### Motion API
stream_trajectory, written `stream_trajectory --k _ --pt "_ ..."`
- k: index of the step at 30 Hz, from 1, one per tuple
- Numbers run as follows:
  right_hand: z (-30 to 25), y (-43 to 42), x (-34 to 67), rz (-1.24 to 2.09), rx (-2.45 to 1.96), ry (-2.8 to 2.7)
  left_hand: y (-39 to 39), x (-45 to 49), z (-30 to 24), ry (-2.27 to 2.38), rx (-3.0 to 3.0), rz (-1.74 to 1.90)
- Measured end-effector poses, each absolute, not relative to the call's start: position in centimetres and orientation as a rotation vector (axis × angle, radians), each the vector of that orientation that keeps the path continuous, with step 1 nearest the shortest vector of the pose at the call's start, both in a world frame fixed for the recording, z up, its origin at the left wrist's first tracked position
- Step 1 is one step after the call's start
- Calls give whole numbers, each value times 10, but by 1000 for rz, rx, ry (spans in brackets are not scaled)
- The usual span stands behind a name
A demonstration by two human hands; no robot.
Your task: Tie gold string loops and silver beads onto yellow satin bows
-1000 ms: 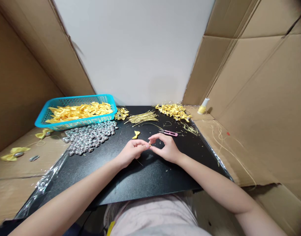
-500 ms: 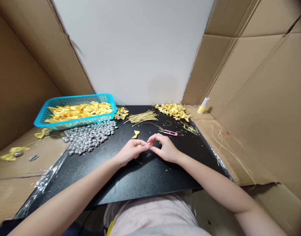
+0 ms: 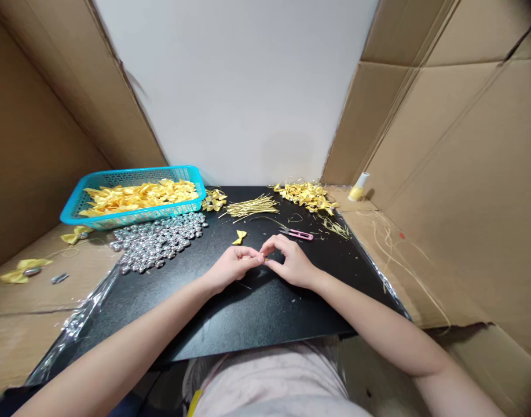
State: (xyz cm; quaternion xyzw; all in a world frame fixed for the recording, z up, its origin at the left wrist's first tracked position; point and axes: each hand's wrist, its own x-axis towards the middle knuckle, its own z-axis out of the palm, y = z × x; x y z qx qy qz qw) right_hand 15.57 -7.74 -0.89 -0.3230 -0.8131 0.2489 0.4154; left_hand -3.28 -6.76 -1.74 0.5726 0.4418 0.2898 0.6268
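Note:
My left hand (image 3: 231,267) and my right hand (image 3: 291,262) meet fingertip to fingertip above the middle of the black board (image 3: 248,313). Both are pinched on a tiny piece between them, too small to name. A single yellow ribbon bow (image 3: 240,236) lies on the board just beyond my left hand. Pink thread snips (image 3: 297,234) lie just beyond my right hand. A heap of silver beads (image 3: 158,241) spreads to the left of my hands.
A blue basket (image 3: 76,204) of yellow ribbon bows stands at the back left. Gold wire pieces (image 3: 252,207) and a pile of finished yellow bows (image 3: 306,195) lie at the back. A small yellow bottle (image 3: 358,188) stands far right. Cardboard walls enclose both sides.
Both hands stay pinched together in the same spot; the fingers have shifted only slightly.

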Motion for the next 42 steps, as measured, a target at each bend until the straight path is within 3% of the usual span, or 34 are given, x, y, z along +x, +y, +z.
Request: stream_trajectory --k 24,33,42 --pt "-9 -77 157 529 -848 -1919 -66 -34 -20 988 1254 675" --pt "-16 -74 154 807 -820 -1753 -67 -33 -17 997 1239 672" --pt "-24 -71 143 1299 -762 -1412 -65 -35 -22 966 1207 697"
